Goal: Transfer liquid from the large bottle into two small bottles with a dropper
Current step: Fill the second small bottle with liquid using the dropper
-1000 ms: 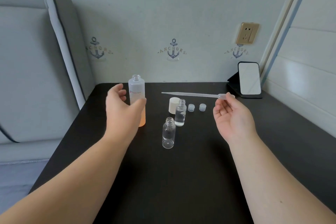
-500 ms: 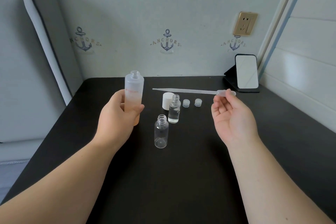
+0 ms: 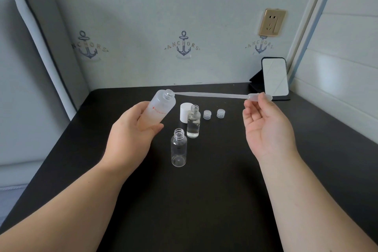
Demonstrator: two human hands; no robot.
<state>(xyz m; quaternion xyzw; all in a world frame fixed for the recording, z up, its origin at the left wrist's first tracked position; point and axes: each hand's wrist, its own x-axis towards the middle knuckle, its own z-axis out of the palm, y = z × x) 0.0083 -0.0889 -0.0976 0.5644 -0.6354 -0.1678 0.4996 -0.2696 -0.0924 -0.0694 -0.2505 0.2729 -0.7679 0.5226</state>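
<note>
The big bottle (image 3: 161, 108) is tipped, held off the table (image 3: 204, 200) in the left hand (image 3: 133, 135), and the dropper (image 3: 214, 95) pinched in the right hand (image 3: 266, 129) touches its mouth, above two small bottles (image 3: 193, 121).

On the large bottle (image 3: 161, 108) that you hold in your left hand (image 3: 131, 135), you can read some red letters, about "mpcom"; your fingers hide the rest, and a small red mark stands before them. On the wall (image 3: 163, 6) behind the table, three anchor pictures carry the word "ANCHORS": the middle one (image 3: 183, 46) is clear, the left one (image 3: 88, 47) and the right one (image 3: 260, 45) are harder to read.
</note>
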